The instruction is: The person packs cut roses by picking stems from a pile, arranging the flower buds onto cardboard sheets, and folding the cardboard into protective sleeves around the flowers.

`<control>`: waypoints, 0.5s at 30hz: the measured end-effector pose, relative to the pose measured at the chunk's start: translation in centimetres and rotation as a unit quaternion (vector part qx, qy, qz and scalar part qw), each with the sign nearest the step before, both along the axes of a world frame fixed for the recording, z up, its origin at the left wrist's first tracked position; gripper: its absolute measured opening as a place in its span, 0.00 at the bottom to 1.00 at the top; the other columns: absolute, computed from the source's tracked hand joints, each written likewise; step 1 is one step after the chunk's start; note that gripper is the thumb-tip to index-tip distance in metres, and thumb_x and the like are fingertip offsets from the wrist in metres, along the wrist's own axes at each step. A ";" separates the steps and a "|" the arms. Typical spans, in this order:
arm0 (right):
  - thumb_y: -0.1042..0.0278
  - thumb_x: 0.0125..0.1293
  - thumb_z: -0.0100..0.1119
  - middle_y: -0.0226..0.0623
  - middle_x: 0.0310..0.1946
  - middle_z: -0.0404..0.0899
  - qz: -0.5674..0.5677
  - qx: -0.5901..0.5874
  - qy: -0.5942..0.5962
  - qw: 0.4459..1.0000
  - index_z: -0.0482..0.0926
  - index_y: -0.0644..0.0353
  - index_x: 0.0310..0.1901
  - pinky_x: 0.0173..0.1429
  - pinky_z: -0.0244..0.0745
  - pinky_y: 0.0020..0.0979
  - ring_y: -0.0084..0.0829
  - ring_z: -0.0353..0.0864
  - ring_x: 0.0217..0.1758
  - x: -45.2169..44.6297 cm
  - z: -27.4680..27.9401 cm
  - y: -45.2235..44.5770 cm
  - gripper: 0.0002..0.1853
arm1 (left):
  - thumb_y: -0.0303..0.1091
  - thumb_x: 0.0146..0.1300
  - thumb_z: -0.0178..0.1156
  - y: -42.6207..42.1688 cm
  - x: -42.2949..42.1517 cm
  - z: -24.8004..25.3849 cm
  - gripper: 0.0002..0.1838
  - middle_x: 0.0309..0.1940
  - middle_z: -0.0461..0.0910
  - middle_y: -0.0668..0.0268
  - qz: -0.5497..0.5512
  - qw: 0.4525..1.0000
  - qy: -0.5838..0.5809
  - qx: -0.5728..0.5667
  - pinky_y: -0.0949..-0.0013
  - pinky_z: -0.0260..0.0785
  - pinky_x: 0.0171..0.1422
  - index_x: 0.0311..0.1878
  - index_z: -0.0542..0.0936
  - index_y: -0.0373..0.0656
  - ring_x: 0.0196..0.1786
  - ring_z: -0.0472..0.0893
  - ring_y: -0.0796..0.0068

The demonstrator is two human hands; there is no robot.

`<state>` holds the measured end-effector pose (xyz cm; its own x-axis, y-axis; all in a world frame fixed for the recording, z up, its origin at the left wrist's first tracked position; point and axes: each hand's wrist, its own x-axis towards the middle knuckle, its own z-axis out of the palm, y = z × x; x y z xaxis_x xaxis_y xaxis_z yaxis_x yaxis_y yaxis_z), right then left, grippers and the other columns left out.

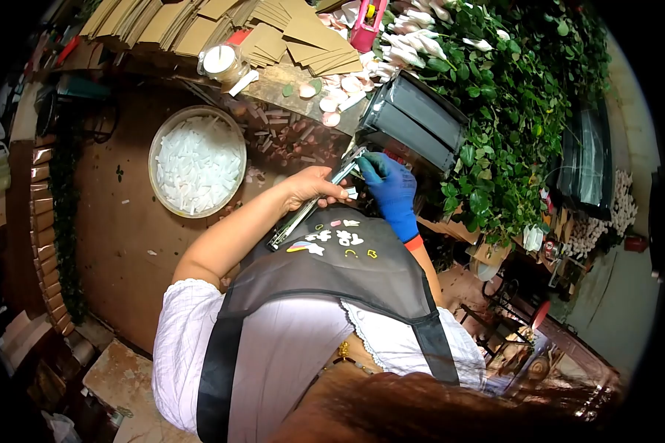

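My left hand [312, 187], bare, is closed around a long, narrow, dark thing with pale shiny edges [292, 228], whose kind I cannot make out. It lies slantwise in front of my apron. A small white piece [352, 193] shows at the left fingertips. In a blue glove, my right hand [391, 186] is at the upper end of that narrow thing, thumb and fingers bent together. What they pinch is hidden. Beyond the right hand is a dark grey bin [414, 122]. White-wrapped flower buds [414, 46] lie farther off.
A round basin [154, 166] of white strips sits at the left. Stacked brown cardboard pieces [159, 28], a clear cup with a white top [220, 60] and a pink tool [368, 26] are on the bench. Leafy stems [495, 118] crowd the right. Petals and scraps litter the area below the bench.
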<state>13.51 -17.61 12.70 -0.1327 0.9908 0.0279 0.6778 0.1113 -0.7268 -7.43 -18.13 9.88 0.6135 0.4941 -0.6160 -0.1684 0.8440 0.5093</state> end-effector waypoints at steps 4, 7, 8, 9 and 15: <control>0.56 0.70 0.62 0.43 0.39 0.86 0.019 -0.094 -0.007 0.995 0.84 0.53 0.48 0.44 0.78 0.36 0.43 0.86 0.40 -1.1 0.4 0.1 0.12 | 0.24 0.60 0.71 0.2 -0.2 -0.7 0.16 0.32 0.80 0.65 0.019 1.000 0.011 -0.019 0.84 0.62 0.22 0.48 0.76 0.38 0.26 0.74 0.86; 0.56 0.70 0.62 0.44 0.39 0.86 -0.020 -0.070 0.060 0.996 0.84 0.55 0.48 0.45 0.79 0.35 0.42 0.87 0.40 -0.2 -0.3 -0.8 0.13 | 0.24 0.60 0.71 0.3 -0.7 -1.1 0.16 0.32 0.80 0.66 0.045 0.999 0.004 -0.029 0.84 0.63 0.22 0.49 0.76 0.38 0.26 0.74 0.86; 0.56 0.71 0.61 0.42 0.38 0.87 -0.026 -0.085 0.068 0.994 0.84 0.56 0.49 0.46 0.79 0.32 0.34 0.87 0.39 0.5 -0.6 -0.9 0.13 | 0.24 0.60 0.71 0.3 -0.9 -1.2 0.16 0.33 0.80 0.66 0.055 0.998 0.008 -0.032 0.84 0.63 0.22 0.49 0.76 0.38 0.26 0.74 0.85; 0.56 0.72 0.61 0.40 0.37 0.87 -0.013 -0.123 0.083 0.989 0.84 0.56 0.49 0.46 0.78 0.32 0.31 0.86 0.38 0.9 -0.5 -1.0 0.14 | 0.24 0.60 0.71 0.3 -1.1 -1.3 0.16 0.33 0.80 0.66 0.065 0.997 0.011 -0.035 0.84 0.64 0.22 0.49 0.76 0.38 0.27 0.75 0.85; 0.59 0.72 0.64 0.30 0.30 0.85 0.025 -0.274 0.182 0.944 0.84 0.61 0.48 0.38 0.76 0.25 0.17 0.79 0.31 0.8 -1.5 -1.4 0.14 | 0.24 0.61 0.70 0.6 -1.1 -1.0 0.17 0.38 0.83 0.63 0.071 0.997 0.012 -0.035 0.84 0.69 0.25 0.51 0.76 0.37 0.33 0.83 0.81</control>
